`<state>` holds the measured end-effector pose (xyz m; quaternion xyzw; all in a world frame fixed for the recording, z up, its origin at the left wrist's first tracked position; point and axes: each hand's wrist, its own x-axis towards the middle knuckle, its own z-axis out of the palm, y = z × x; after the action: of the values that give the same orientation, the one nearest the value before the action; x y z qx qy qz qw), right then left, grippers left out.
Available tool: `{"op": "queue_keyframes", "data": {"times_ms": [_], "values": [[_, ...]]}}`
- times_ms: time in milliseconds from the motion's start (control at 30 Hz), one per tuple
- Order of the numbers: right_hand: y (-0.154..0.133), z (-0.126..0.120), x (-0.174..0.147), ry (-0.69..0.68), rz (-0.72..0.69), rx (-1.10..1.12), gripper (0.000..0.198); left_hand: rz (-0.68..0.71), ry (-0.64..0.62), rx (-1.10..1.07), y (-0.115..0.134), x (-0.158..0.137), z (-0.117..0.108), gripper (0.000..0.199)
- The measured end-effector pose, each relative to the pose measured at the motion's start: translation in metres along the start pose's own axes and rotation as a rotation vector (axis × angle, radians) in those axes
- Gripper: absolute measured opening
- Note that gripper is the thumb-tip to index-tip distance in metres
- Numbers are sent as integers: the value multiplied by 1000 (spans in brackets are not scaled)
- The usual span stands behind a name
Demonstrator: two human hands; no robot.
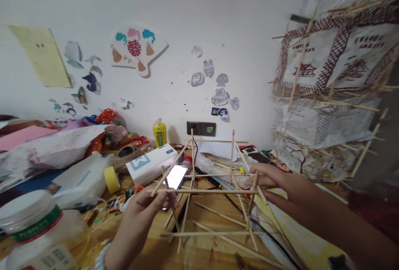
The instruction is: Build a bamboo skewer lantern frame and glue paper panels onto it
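A box-shaped frame of thin wooden sticks (215, 192) stands in front of me over the wooden table. Around its upper left front corner, where sticks cross, the fingers of my left hand (141, 207) are closed. My right hand (276, 182) grips the upper right front corner, thumb below and fingers above. Beneath the frame, loose sticks (218, 236) lie on the tabletop. Behind its left side a phone (177, 176) with a bright screen leans near a white box (151, 164).
A clear plastic jar (31, 216) stands at the near left, with yellow tape (111, 179) and twine (123, 160) beyond it. A yellow bottle (160, 133) is by the wall. At right rises a tall paper-covered stick structure (330, 74). Painted paper (296, 220) lies under my right arm.
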<state>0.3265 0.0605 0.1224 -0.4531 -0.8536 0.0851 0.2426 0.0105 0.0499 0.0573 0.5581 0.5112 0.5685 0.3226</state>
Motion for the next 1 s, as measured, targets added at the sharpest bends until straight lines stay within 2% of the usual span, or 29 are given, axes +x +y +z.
{"op": "queue_keyframes", "data": {"times_ms": [233, 633, 1000], "values": [[-2, -3, 1, -19, -24, 8, 40, -19, 22, -14, 10, -2, 2, 43], [-10, -6, 3, -17, 22, -11, 41, 2, -30, -46, 4, -3, 2, 39], [-11, -4, 3, -22, 52, 10, 41, 10, -15, -70, 3, -2, 2, 43]]}}
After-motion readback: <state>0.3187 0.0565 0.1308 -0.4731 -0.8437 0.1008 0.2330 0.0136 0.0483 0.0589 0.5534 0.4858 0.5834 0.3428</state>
